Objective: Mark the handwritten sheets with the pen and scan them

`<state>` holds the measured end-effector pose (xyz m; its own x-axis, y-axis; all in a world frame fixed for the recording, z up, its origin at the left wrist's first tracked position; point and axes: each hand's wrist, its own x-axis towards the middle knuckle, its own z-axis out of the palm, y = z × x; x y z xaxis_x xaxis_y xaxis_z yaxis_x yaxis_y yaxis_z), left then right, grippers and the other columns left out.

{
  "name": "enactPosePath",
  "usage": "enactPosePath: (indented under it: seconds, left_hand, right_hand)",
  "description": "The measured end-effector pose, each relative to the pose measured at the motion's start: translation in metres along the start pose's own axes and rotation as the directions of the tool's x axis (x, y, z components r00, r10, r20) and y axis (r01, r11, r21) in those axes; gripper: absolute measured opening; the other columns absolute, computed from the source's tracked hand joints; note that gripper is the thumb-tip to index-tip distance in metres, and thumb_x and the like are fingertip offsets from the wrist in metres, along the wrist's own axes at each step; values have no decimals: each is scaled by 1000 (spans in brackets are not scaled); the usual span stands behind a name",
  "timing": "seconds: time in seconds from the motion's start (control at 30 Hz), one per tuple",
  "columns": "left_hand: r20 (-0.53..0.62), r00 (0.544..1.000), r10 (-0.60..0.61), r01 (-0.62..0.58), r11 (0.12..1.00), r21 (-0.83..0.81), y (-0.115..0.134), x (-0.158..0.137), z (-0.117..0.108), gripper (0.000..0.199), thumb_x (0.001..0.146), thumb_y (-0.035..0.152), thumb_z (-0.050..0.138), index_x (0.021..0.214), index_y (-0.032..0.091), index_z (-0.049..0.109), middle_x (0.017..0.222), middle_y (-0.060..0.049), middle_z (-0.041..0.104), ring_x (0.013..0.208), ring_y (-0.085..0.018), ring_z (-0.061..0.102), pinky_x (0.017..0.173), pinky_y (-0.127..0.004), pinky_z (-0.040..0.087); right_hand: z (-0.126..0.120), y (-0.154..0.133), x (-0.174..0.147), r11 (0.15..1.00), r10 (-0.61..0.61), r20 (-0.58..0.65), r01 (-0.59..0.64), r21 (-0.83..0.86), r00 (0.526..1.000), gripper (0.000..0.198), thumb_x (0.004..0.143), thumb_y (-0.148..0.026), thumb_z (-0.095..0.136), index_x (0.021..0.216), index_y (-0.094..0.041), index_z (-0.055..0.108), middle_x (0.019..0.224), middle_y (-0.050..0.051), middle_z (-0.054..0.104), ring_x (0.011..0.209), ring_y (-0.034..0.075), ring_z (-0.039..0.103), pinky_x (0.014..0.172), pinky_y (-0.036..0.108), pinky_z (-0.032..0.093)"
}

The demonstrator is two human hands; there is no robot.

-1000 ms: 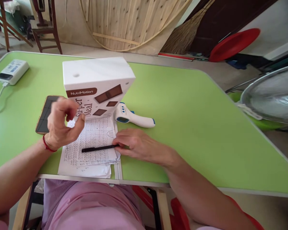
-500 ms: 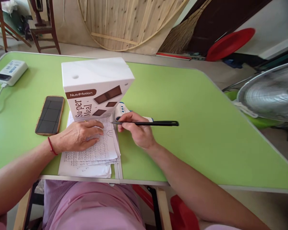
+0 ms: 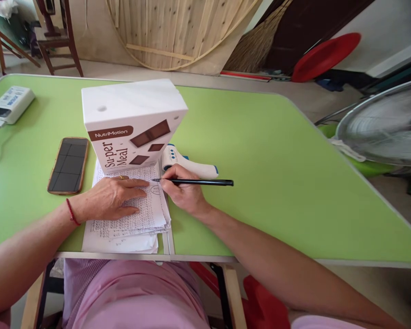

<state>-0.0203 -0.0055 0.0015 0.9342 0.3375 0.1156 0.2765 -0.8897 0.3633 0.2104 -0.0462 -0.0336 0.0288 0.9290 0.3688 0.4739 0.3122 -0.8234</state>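
Observation:
My left hand (image 3: 114, 197) lies on a stack of handwritten papers (image 3: 147, 214), fingers stretched out and a ring on one of them. Pinched in my right hand (image 3: 185, 191) is a black pen (image 3: 208, 182), its tip at the right part of the written sheet, close to my left fingertips. Just beyond the hands a white NutriMotion box (image 3: 133, 98) stands upright, touching the top of the papers. A white and blue handheld thermometer (image 3: 200, 169) lies behind my right hand, partly hidden by the hand and the box.
A smartphone (image 3: 68, 164) lies left of the papers on the green table (image 3: 277, 196). Farther left is a white power bank (image 3: 12, 105) with a cable. A fan (image 3: 390, 125) stands beyond the right edge, and a wooden chair (image 3: 56, 43) behind the table.
My right hand has moved slightly left and down with the pen, showing more of the thermometer. My left fingers are more spread on the papers. The view has shifted a little.

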Motion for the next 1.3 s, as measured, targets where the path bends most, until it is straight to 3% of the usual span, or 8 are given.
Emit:
enactPosePath:
  seconds: [0.43,0.67,1.03,1.3]
  left_hand:
    - [-1,1000,-15,15,997,-73,1,0,1,33,91,24,66,124,18,67,142,-12,60,118,-31,68,93,-44,60]
    - [8,1000,-3,3,1000,-29,0,0,0,34,91,26,67,124,16,66,142,-11,60,117,-32,68,92,-45,60]
    - [5,1000,-5,5,999,-33,0,1,0,33,92,26,67,123,17,67,142,-10,61,116,-30,68,91,-42,60]
    - [23,999,-27,27,999,-39,2,1,-1,34,92,27,67,124,16,67,142,-10,60,118,-30,67,95,-42,59]
  right_hand:
    - [-1,1,0,1000,-27,63,26,10,998,9,73,-25,54,67,-24,49,55,-5,52,47,11,43,48,25,38]
    - [-2,0,0,1000,-18,75,17,9,997,9,73,-24,53,65,-24,48,54,-5,51,46,10,42,46,25,36]
    - [-2,3,-1,999,-49,4,49,-9,999,10,73,-20,54,66,-24,49,54,-5,54,47,11,45,47,25,38]
    - [-1,3,-1,997,-71,29,71,16,997,11,74,-19,54,66,-24,48,54,-6,52,46,10,44,45,24,35]
